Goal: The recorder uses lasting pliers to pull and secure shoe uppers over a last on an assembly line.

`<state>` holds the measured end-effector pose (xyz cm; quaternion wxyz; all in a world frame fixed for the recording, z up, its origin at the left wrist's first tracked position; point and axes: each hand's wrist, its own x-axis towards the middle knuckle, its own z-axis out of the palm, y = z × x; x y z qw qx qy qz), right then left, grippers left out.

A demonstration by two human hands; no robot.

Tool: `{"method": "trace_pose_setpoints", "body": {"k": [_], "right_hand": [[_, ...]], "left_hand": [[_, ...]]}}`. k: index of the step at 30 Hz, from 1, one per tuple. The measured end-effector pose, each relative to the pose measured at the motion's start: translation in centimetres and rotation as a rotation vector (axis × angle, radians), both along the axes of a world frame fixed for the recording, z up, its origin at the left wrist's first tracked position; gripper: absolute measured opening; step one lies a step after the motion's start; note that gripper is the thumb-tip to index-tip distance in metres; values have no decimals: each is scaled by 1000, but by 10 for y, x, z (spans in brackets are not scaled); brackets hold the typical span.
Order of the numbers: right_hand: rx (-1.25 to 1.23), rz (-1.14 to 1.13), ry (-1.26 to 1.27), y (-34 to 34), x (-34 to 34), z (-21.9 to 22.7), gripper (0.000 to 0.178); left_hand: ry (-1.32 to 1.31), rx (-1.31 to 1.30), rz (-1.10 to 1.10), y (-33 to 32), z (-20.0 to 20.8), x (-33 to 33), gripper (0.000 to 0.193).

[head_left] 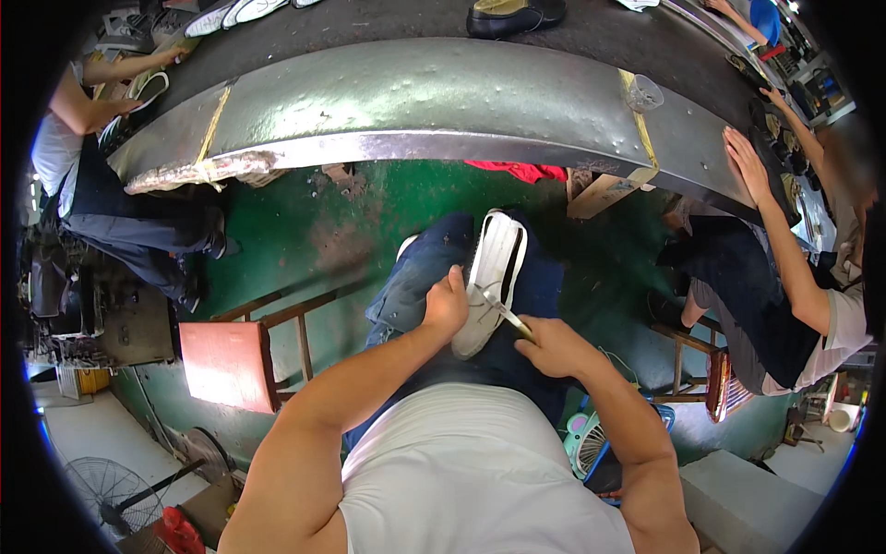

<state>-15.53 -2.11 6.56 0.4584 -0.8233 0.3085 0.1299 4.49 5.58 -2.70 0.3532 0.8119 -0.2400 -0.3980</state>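
One white shoe (pixel 477 323) lay on the seated person's jeans (pixel 415 286), between the two hands. The right hand (pixel 551 347) was wrapped round the handle of a slim tool (pixel 504 313), its metal end over the shoe's upper. The left hand (pixel 447 302) was bunched close beside the shoe; from where I stood, I couldn't tell whether it gripped anything. A metal bench (pixel 415 102) ran across ahead.

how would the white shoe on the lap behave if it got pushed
The white shoe may wobble or slip, as it rests on uneven jeans. It is probably fairly light, given its slim shape. A push leftward might be checked by the left hand beside it.
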Motion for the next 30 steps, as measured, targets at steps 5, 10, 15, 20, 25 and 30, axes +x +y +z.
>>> {"method": "trace_pose_setpoints", "body": {"k": [5,10,15,20,25,30], "right_hand": [[-536,-93,-108,-24,8,-18,31],[-381,-220,-117,-28,15,-44,26],[331,-246,190,-64,11,-10,26],[-75,-376,-402,-59,27,-21,32],[-235,-125,-68,-64,26,-47,41],[-30,-294,-235,-43,-4,-57,34]], "left_hand": [[-71,-194,-214,3,18,-8,51],[-284,-258,-467,5,19,2,53],[-220,44,-683,-3,42,17,57],[-281,-78,-805,-8,23,24,58],[-257,-34,-739,3,38,13,61],[77,-172,-274,56,9,-7,84]]}}
